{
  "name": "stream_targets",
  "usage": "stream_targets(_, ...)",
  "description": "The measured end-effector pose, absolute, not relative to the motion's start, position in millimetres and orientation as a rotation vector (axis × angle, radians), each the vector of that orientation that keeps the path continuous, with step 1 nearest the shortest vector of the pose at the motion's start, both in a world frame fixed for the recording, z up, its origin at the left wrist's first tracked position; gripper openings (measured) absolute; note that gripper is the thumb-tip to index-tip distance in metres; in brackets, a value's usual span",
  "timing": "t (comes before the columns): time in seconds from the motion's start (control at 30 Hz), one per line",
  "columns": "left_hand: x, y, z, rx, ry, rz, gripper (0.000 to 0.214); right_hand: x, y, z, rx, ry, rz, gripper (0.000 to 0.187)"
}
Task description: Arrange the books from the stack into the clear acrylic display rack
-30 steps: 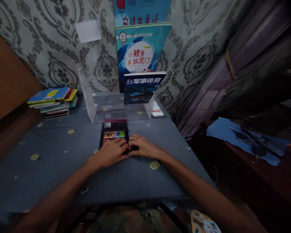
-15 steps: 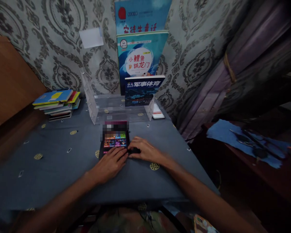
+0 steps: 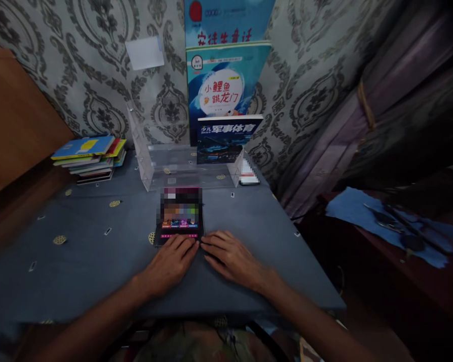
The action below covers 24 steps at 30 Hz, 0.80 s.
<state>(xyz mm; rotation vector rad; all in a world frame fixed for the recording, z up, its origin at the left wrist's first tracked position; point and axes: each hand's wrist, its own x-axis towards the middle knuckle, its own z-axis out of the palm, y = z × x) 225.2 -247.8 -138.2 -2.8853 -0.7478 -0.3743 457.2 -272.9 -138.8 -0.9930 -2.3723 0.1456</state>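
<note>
A dark book [image 3: 179, 224] with rows of small coloured pictures and a pink strip lies flat on the table; its upper part is pixelated. My left hand [image 3: 172, 264] rests at its lower edge, fingers stretched out, with the fingertips on the book. Beside it, my right hand [image 3: 232, 257] lies palm down with fingers extended, its fingertips by the book's lower right corner. Neither hand grips anything that I can see. Behind the book stands a clear acrylic rack [image 3: 173, 175], with a dark blue book [image 3: 226, 141] leaning in its right part.
Taller teal [image 3: 249, 90] and blue [image 3: 230, 20] books stand behind the dark blue one. A stack of books [image 3: 90, 156] lies at the left on the patterned tablecloth [image 3: 98, 271]. To the right, a lower surface holds a blue cloth [image 3: 355, 211] with tools on it.
My right hand has moved off the book's right edge, down towards me, and its fingers have straightened. My left hand has slid slightly down, uncovering the pink strip.
</note>
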Motion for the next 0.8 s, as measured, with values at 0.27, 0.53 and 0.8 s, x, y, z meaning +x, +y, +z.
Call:
stream_targets(0.27, 229.8, -252.3, -133.5, -2.845, -0.768, -0.294, 0.037, 455.7, -271.3, -135.7, -0.956, -2.393, 0.109, 0.024)
stream_targets(0.53, 219.1, -254.3, -139.3, -2.81, -0.757, -0.353, 0.036, 455.9, -273.2, -139.0, -0.957, -2.385, 0.109, 0.025)
stream_targets(0.8, 214.0, -257.3, -139.0, -2.798, -0.801, -0.402, 0.034, 453.2, -273.4, -134.2, -1.014, -2.501, 0.07, 0.034)
